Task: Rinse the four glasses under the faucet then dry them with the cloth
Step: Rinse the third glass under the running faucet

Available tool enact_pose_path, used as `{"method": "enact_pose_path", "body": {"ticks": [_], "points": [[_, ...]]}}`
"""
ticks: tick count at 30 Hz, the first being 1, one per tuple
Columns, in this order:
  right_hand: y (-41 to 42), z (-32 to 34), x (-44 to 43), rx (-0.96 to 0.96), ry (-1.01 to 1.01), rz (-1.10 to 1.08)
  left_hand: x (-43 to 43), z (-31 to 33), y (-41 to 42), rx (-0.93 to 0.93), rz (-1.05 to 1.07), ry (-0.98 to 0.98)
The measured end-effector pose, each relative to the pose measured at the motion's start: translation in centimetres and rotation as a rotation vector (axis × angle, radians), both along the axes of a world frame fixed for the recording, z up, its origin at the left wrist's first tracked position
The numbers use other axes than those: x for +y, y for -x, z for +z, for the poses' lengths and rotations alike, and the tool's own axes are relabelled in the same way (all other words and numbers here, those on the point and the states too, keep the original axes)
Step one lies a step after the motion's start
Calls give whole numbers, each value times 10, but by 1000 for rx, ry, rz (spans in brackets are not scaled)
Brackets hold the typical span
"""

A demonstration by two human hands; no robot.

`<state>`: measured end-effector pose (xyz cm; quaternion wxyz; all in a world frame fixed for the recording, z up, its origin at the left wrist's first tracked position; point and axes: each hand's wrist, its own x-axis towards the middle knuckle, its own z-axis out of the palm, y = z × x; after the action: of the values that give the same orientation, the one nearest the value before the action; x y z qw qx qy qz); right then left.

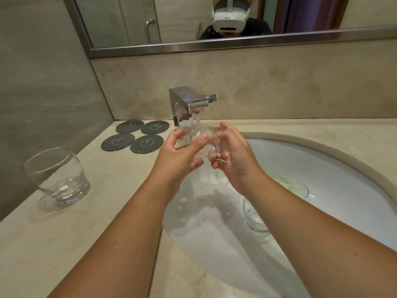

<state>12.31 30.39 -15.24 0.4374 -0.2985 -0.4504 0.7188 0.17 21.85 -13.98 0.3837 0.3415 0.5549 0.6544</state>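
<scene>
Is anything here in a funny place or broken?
A little odd: one glass sits down inside the sink, partly hidden behind the right forearm, while the four dark coasters on the counter stand bare. Nothing looks broken.

Single head-worn wide-angle view, forward and down, close above the sink point(290, 155), facing faucet point(189, 104) and mirror point(120, 20).

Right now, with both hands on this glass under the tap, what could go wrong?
1. The held glass is wet; if the grip of the left hand or right hand slips, it could drop onto the glass in the sink below.
2. The glass on the counter stands left of the left forearm; a sideways swing might knock it over.
</scene>
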Motion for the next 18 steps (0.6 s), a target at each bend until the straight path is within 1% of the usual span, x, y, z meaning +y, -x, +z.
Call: {"method": "enact_pose_path", "body": {"ticks": [3,6,12,16,18], "points": [[0,-1,1,6,11,-42,0,-1,-1,-4,-55,5],[1,-3,3,-11,7,-70,1,-2,-2,78,-92,8],[2,-5,3,-83,-22,-62,0,-2,0,118,-12,-41],[2,-4,4,-45,-2,13,0,-2,0,83,14,-35],[2,-2,2,-28,-6,3,0,-2,1,55,18,-31]]}}
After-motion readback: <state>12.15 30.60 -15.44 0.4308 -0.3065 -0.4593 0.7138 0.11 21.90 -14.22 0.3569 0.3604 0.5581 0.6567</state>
